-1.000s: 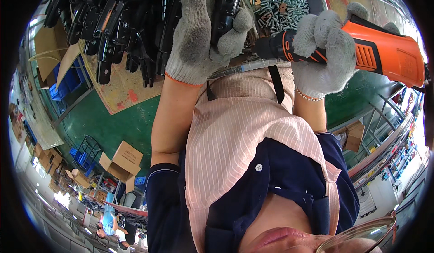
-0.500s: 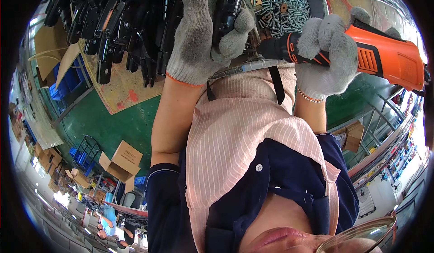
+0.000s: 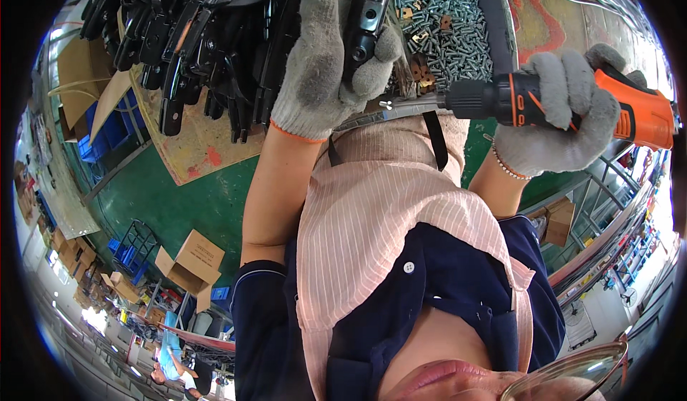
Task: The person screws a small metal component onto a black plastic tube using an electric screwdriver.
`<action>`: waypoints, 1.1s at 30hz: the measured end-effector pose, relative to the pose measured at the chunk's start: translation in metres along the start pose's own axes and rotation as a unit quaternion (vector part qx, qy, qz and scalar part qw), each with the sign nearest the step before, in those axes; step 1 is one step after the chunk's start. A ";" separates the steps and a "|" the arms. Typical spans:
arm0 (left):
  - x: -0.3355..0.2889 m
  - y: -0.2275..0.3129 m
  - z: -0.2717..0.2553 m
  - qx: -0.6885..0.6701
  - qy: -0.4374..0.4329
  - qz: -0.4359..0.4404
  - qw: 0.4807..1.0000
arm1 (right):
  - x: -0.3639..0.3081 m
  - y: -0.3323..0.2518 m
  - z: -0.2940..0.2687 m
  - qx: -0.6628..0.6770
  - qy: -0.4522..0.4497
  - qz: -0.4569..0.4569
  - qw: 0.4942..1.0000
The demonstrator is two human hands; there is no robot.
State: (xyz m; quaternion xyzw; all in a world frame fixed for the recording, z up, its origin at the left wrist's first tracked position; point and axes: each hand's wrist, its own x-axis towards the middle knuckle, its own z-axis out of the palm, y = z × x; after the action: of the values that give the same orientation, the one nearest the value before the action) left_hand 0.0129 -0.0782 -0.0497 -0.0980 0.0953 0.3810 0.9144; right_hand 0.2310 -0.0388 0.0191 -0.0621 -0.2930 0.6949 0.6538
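Observation:
My left hand [image 3: 315, 64], in a grey knitted glove, is closed around a long black metal part [image 3: 367, 21] with bolt heads along it. The part stands at the top middle, its lower end by my thumb. In my gloved right hand [image 3: 565, 111] is an orange and black cordless drill [image 3: 521, 99], its chuck pointing left. A small silver screw [image 3: 386, 105] shows left of the chuck; whether it sits on the bit I cannot tell. The chuck is apart from the black part. Glove fabric hides most of the drill's grip.
A grey bin [image 3: 507, 25] of silver screws [image 3: 454, 36] and some copper-coloured pieces stands beyond the drill. Many black metal parts [image 3: 172, 57] are heaped at upper left over a worn board [image 3: 193, 157]. Open cardboard boxes [image 3: 193, 258] are on the left; people stand far off.
My right hand has drawn the drill to the right and slightly down, away from the black part. The small screw has come into sight. My left hand has shifted slightly, still holding the part.

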 end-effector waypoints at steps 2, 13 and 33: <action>-0.004 -0.018 0.029 0.297 0.168 0.275 0.899 | 0.007 -0.004 0.012 -0.025 -0.015 -0.026 0.999; -0.005 -0.021 0.019 0.317 0.220 0.258 0.886 | 0.027 -0.007 0.038 -0.089 -0.121 -0.037 0.988; 0.003 -0.027 0.030 0.341 0.262 0.260 0.865 | 0.016 0.014 0.057 -0.180 -0.091 -0.094 0.975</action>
State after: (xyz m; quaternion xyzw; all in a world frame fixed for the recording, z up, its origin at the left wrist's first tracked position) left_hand 0.0376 -0.0869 -0.0189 0.1521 0.4774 0.5090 0.6999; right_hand 0.1899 -0.0424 0.0642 -0.0876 -0.4762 0.5684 0.6652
